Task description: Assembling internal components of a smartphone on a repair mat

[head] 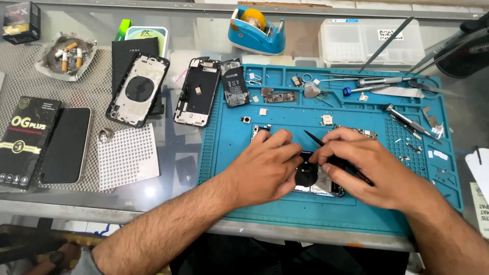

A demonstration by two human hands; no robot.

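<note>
Far left: black flat box (23, 142) with a whole phone (67, 145) just beside it, screen dark; small black box (20, 21) at the top corner, cut off by the edge.
Ashtray (68, 57): three cigarette ends inside, counted.
Left of mat: two open phone shells (138, 89), (197, 91) lying side by side on the desk (168, 168); grey dotted sheet (127, 157) below them; small metal piece (105, 135) near it, kind hard to tell.
Top middle: blue tape holder (257, 30) with one yellow roll.
Blue mat (244, 147): one black battery (234, 81) at the top left corner, one circuit board (279, 95) near it, many tiny parts and screws, too small to count.
Left hand (265, 168): fingers curled and pressed down on the open phone body (318, 186), thumb and forefinger pinching at its top edge.
Open phone body: on the mid-lower mat, between both hands; mostly hidden under them, only a dark round part and a shiny strip visible.
Right hand (364, 165): closed around a thin black tool (318, 142), tip pointing up-left; lower end hidden in the fist.
Second circuit board (356, 132): just behind the right hand, partly covered.
Top right: clear plastic box (372, 40); screwdrivers and tweezers (387, 81) in the mat tray, exact number unclear.
Right edge: white papers (479, 173), cut off.
</note>
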